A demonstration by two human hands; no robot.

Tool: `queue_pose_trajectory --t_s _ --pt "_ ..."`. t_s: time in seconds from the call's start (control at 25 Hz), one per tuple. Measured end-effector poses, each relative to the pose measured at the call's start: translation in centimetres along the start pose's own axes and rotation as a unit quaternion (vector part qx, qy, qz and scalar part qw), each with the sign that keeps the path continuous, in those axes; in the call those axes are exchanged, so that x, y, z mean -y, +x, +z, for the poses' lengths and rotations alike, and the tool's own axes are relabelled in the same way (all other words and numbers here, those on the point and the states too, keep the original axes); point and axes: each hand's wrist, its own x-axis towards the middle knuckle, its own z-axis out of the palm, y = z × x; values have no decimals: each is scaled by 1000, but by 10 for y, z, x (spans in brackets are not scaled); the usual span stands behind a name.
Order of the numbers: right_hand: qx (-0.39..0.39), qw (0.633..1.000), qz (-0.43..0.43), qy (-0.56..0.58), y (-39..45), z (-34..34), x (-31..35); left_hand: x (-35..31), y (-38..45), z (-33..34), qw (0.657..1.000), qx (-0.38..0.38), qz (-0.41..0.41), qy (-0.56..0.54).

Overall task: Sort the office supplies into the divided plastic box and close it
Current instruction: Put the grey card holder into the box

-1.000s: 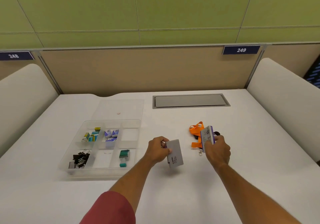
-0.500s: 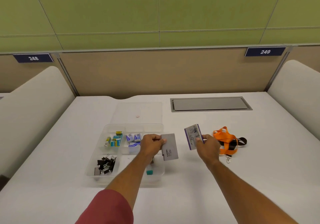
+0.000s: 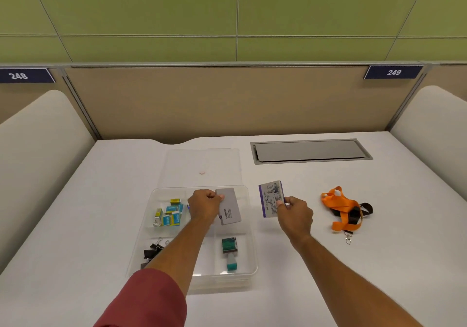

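Binder clips [image 3: 151,251] lie in the near-left cell of the divided plastic box [image 3: 249,271], and small yellow-and-blue packets [image 3: 170,215] fill the far-left one. Next along, the left hand [image 3: 204,206] pinches a flat grey box [image 3: 228,209] by its upper left corner, thumb on top and fingers curled beneath, holding it over the far-right cell; the sensible move, I judge, is to tilt it flat, line its long edge with the dividers and let it down rather than drop it. A green stamp [image 3: 230,252] rests in the near-right cell, so that one is best left alone. The clear lid [image 3: 202,165] lies open behind the box. Just right of the box, the right hand [image 3: 294,213] grips a purple-edged card pack [image 3: 270,199] upright above the surface [image 3: 379,263]; it needs a free cell of its own. Further right, an orange lanyard [image 3: 343,208] waits on the surface, well apart.
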Motion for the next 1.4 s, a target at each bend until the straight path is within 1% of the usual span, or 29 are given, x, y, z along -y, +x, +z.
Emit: queue_pose_trajectory --t_s 0.08,0.32,0.48,0.64,0.72,0.8,0.92,1.0,1.08,1.16,1.28,1.4 --pt "-1 1000 3 -4 2 0 -1 -6 6 6 998 3 9 54" --pt "-7 1000 8 -12 14 2 -9 -15 21 30 981 71 35 178" --pt "3 1000 12 -12 17 7 -8 -15 24 38 966 78 41 242" --pt "12 1000 2 -3 20 15 -4 -16 25 42 945 100 59 307" --pt "15 1000 -3 3 20 19 2 -16 27 41 942 106 60 311" --pt "15 1000 -8 10 20 21 8 -16 28 36 949 107 68 290" --pt "25 999 -24 21 19 27 19 -13 30 26 957 105 119 243" --pt "42 998 -35 19 17 32 26 -9 27 17 943 102 175 265" --pt "70 997 -36 7 13 38 34 -4 27 8 905 78 238 344" --pt "107 994 -22 -16 9 46 41 3 26 -3 876 54 264 400" --pt "148 986 6 -77 4 58 46 13 27 -16 865 45 259 428" --pt "162 981 33 -104 1 69 51 24 29 -24 864 54 255 431"
